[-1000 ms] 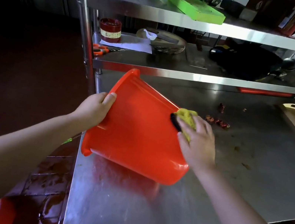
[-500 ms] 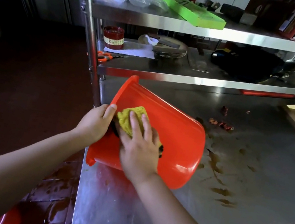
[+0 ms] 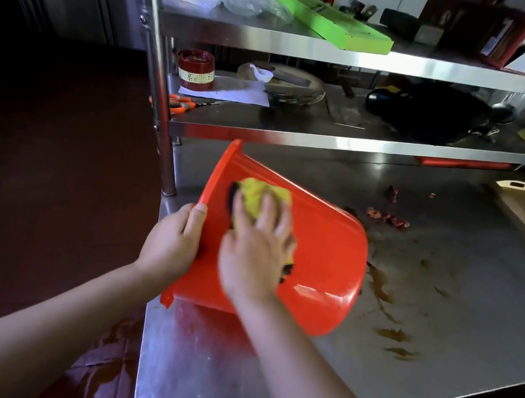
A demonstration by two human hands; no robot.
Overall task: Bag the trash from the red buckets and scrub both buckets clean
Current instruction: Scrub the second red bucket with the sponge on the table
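The red bucket (image 3: 323, 264) lies sideways at the steel table's (image 3: 437, 349) left edge, mouth left, base right; the left hand (image 3: 173, 243) grips its rim; the right hand (image 3: 253, 263), fingers flat, presses a yellow sponge (image 3: 256, 194) on the wall just beside.

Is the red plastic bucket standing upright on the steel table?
No, the red plastic bucket lies tipped on its side on the steel table.

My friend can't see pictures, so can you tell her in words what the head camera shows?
A person's right hand presses a yellow sponge against the outside of a red bucket lying tilted on a steel table, while the left hand grips its rim. Brown stains mark the table beside the bucket.
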